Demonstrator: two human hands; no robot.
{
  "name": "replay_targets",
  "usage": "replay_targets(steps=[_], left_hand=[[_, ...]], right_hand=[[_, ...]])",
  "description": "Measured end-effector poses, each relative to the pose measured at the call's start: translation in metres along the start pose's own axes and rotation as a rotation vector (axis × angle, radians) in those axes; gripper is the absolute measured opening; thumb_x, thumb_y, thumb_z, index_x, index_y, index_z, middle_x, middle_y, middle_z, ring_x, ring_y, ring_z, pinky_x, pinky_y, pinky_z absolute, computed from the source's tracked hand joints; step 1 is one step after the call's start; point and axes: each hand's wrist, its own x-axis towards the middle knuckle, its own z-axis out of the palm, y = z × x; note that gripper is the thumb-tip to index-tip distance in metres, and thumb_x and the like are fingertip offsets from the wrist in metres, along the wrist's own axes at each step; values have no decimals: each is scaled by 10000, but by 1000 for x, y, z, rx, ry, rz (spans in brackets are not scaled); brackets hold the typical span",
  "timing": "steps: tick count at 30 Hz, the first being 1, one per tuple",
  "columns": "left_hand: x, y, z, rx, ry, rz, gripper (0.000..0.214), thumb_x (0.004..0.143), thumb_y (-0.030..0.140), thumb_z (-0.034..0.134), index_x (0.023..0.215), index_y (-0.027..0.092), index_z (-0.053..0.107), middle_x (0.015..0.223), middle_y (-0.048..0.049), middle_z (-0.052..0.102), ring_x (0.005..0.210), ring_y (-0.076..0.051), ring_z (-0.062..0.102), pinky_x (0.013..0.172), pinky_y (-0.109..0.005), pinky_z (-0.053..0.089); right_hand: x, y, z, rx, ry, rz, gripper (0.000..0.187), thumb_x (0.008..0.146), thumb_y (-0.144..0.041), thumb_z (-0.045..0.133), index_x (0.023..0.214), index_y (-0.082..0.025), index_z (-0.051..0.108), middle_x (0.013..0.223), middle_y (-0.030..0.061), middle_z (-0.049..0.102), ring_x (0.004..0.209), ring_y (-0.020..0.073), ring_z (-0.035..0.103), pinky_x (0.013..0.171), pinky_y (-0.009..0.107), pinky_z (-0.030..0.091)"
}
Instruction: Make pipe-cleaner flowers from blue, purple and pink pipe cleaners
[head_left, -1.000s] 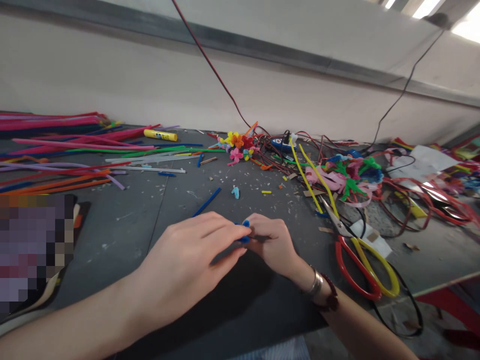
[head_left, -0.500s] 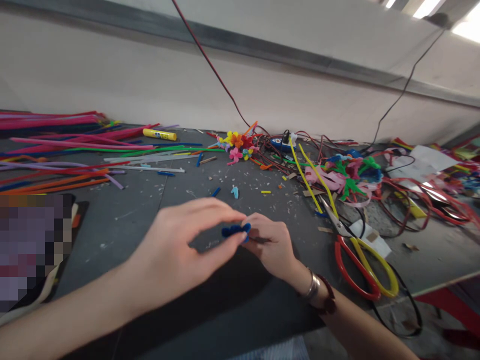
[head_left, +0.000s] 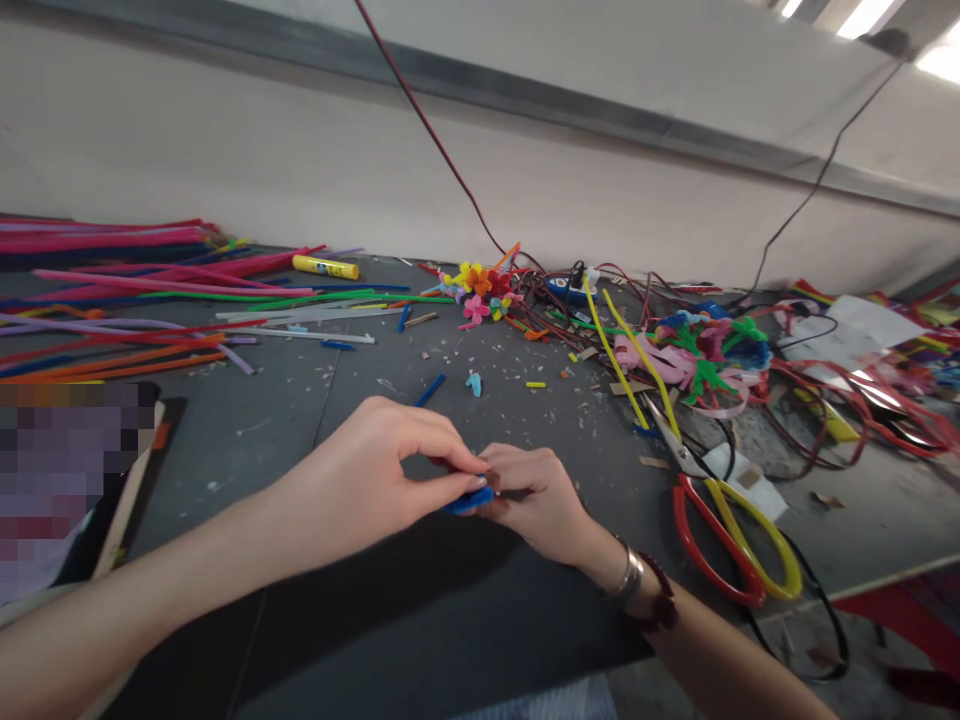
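Notably, the left hand (head_left: 356, 470) and right hand (head_left: 536, 495) were working just behind the front edge of the grey desk (head_left: 247, 450), their fingertips (head_left: 454, 462) pinched closed on a short blue chenille pipe-cleaner piece (head_left: 469, 502), which sat between them, partly hidden. A loose pinch risked dropping it among the scattered offcuts. A silver metal bangle (head_left: 624, 575) and a dark beaded bracelet (head_left: 661, 605) on the right wrist could snag the fuzzy stem. Right of the hands lay steel-bladed scissors with red and yellow loop handles (head_left: 724, 545), blades pointing toward the rear; a careless reach could meet those points. Along the rear edge, long multicoloured pipe cleaners (head_left: 135, 285) and a tangle of dark wires (head_left: 547, 310) could catch a passing hand.
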Motion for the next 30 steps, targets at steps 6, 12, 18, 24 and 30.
replay_targets(steps=[6, 12, 18, 24, 30], left_hand=[[-2, 1, 0, 24, -17, 86, 133, 773, 174, 583, 787, 196, 714, 733, 0, 686, 643, -91, 606, 619, -168, 428], [2, -14, -15, -157, -119, -122, 221, 768, 304, 594, 970, 259, 673, 892, 24, 700, 773, -120, 633, 681, -154, 478], [4, -11, -16, -204, -188, -232, 169, 760, 317, 586, 867, 268, 706, 773, 41, 710, 687, -124, 634, 610, -152, 481], [9, -21, -11, -488, -220, -300, 177, 744, 298, 608, 891, 234, 683, 753, 23, 706, 688, -116, 630, 632, -166, 488], [9, -27, -23, -475, -348, -362, 195, 679, 296, 672, 850, 207, 695, 773, -21, 712, 736, -162, 647, 676, -227, 505]], right_hand=[[0, 1, 1, -4, -29, 14, 167, 767, -268, 618, 665, -150, 676, 543, 10, 572, 596, 124, 518, 607, 261, 434], [2, -2, -1, 22, -6, 55, 144, 767, -280, 618, 707, -178, 700, 642, 32, 653, 655, 134, 560, 663, 275, 453], [1, -2, -3, 22, -2, 66, 149, 761, -293, 623, 739, -177, 713, 658, 43, 672, 650, 142, 574, 665, 289, 458], [1, -3, -4, 39, -14, 74, 118, 755, -275, 632, 749, -192, 716, 666, 34, 675, 650, 130, 572, 662, 276, 458], [2, -4, -7, 53, 116, 81, 108, 738, -270, 648, 697, -192, 711, 650, 33, 670, 654, 135, 586, 626, 260, 475]])
